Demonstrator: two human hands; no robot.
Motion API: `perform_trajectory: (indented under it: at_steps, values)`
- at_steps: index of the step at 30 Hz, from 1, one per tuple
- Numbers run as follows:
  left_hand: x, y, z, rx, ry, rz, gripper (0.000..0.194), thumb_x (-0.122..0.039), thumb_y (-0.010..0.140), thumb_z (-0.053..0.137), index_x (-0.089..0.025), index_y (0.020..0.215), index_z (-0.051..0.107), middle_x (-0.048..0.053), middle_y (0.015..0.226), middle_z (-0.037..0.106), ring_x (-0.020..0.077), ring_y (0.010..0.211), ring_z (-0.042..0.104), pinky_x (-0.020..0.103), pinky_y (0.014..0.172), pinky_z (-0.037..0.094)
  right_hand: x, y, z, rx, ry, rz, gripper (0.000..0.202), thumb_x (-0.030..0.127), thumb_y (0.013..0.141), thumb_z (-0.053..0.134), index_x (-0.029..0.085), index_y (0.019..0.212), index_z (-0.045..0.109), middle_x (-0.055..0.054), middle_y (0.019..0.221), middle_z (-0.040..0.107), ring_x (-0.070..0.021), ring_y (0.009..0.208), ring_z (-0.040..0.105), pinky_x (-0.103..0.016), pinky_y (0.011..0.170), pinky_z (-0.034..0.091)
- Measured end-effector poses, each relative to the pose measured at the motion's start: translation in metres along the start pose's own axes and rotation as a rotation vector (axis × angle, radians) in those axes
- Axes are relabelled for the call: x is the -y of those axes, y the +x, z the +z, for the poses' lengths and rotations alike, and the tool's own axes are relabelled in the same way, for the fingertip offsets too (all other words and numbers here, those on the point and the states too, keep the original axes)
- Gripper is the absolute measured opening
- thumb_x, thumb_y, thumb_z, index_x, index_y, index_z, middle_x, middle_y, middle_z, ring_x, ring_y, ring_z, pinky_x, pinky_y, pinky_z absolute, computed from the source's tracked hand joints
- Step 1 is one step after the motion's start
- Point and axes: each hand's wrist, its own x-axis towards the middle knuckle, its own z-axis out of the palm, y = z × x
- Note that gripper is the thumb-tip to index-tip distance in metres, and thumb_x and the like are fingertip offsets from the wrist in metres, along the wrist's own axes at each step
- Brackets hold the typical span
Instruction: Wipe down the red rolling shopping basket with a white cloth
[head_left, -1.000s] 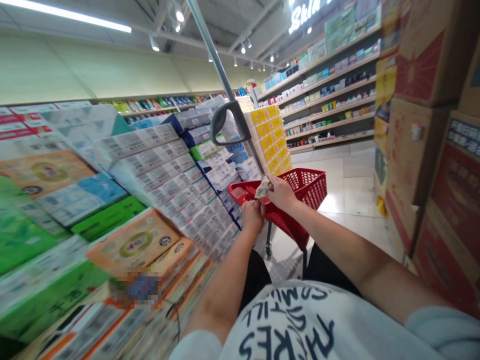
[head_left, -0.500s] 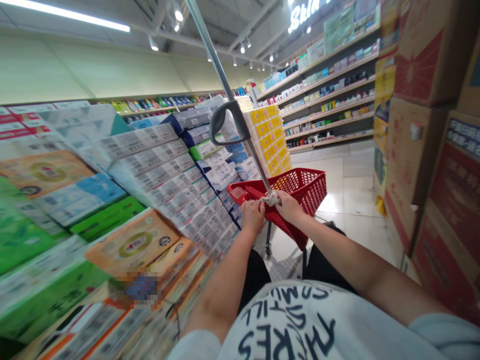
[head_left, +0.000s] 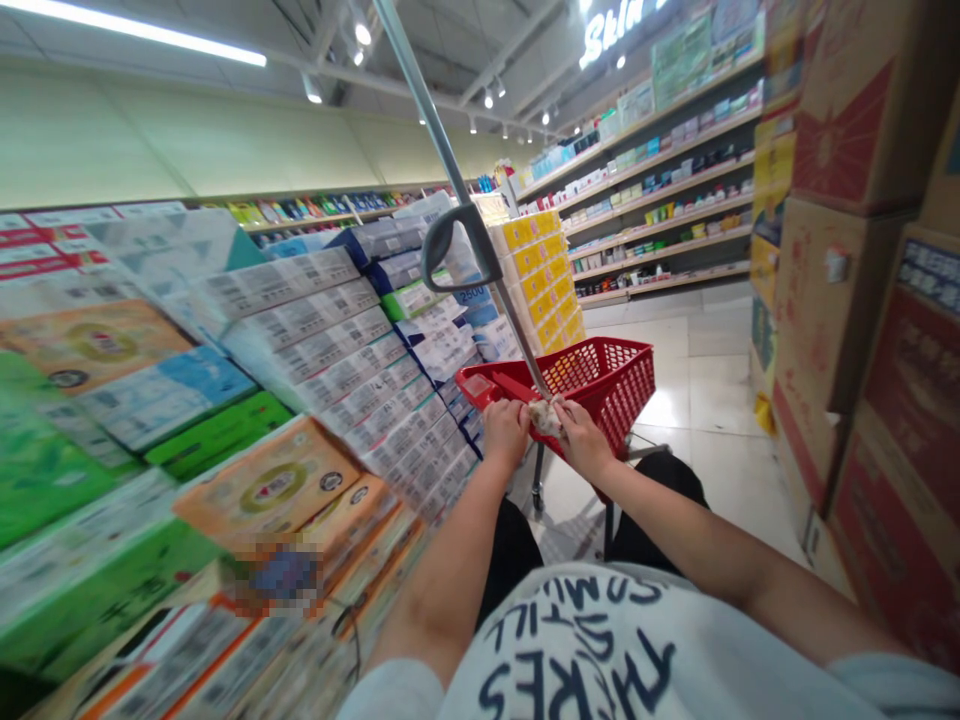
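Note:
A long metal pole (head_left: 424, 95) with a grey loop grip (head_left: 435, 255) slants down in front of me. At its lower end is a crumpled whitish bundle (head_left: 545, 418), cloth or strands, I cannot tell which. My right hand (head_left: 581, 438) is closed on the bundle's right side, fingers pinched. My left hand (head_left: 506, 432) is closed at its left edge, with the fingertips partly hidden. Right behind both hands stands a red basket cart (head_left: 630, 390) with perforated sides, its handle close to my left hand.
Stacked packs of tissue (head_left: 330, 350) rise on the left, with orange packs (head_left: 274, 480) nearest me. Cardboard cartons (head_left: 825, 310) line the right side. Beyond the cart are yellow packs (head_left: 540, 270), tiled floor (head_left: 675, 370) and long stocked shelves (head_left: 660, 170).
My right hand has shifted slightly down on the whitish bundle, and more of the bundle now shows between my hands. My left hand, the pole and the cart look nearly unchanged.

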Motion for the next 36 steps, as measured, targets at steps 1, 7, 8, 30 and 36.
perform_trajectory:
  at_steps: [1, 7, 8, 30, 36]
  values:
    - [0.000, 0.000, 0.000, 0.000, -0.001, -0.002, 0.028, -0.029, 0.097, 0.041, -0.021, 0.085, 0.064, 0.006, 0.091, 0.064, 0.0206, 0.090, 0.055, 0.034, 0.087, 0.036, 0.001, -0.003, 0.000, 0.002, -0.001, 0.010, 0.054, 0.015, 0.084, 0.049, 0.017, 0.138, 0.048, -0.015, 0.134, 0.050, -0.0268, 0.128, 0.045, -0.047, 0.106, 0.044]
    - [0.000, -0.001, -0.002, -0.009, 0.011, 0.014, 0.027, -0.026, 0.096, 0.040, -0.020, 0.087, 0.064, 0.006, 0.088, 0.064, 0.0212, 0.090, 0.055, 0.034, 0.088, 0.036, 0.018, 0.012, -0.001, 0.002, 0.023, -0.072, 0.052, 0.016, 0.087, 0.048, 0.018, 0.139, 0.047, -0.013, 0.132, 0.051, -0.0235, 0.126, 0.047, -0.042, 0.109, 0.041]
    - [0.000, -0.001, -0.003, -0.010, 0.015, 0.015, 0.027, -0.026, 0.096, 0.040, -0.020, 0.088, 0.064, 0.006, 0.088, 0.064, 0.0212, 0.090, 0.055, 0.034, 0.088, 0.036, 0.020, 0.014, -0.001, 0.001, 0.029, -0.106, 0.051, 0.016, 0.088, 0.046, 0.018, 0.139, 0.047, -0.013, 0.133, 0.051, -0.0229, 0.127, 0.045, -0.042, 0.111, 0.039]
    - [0.001, -0.001, -0.001, -0.014, 0.035, 0.015, 0.029, -0.029, 0.098, 0.039, -0.020, 0.087, 0.064, 0.006, 0.086, 0.063, 0.0213, 0.089, 0.054, 0.035, 0.088, 0.036, 0.014, -0.005, 0.007, 0.122, 0.075, -0.052, 0.035, 0.004, 0.075, 0.053, 0.020, 0.106, 0.059, -0.008, 0.110, 0.058, -0.0209, 0.110, 0.053, -0.037, 0.098, 0.047]
    - [0.002, -0.001, 0.001, -0.034, 0.016, 0.033, 0.028, -0.029, 0.097, 0.040, -0.020, 0.087, 0.064, 0.005, 0.085, 0.063, 0.0206, 0.088, 0.054, 0.034, 0.088, 0.036, 0.003, -0.014, 0.004, 0.248, -0.042, -0.042, 0.038, 0.000, 0.071, 0.054, 0.019, 0.104, 0.061, -0.008, 0.110, 0.059, -0.0210, 0.105, 0.054, -0.036, 0.095, 0.046]
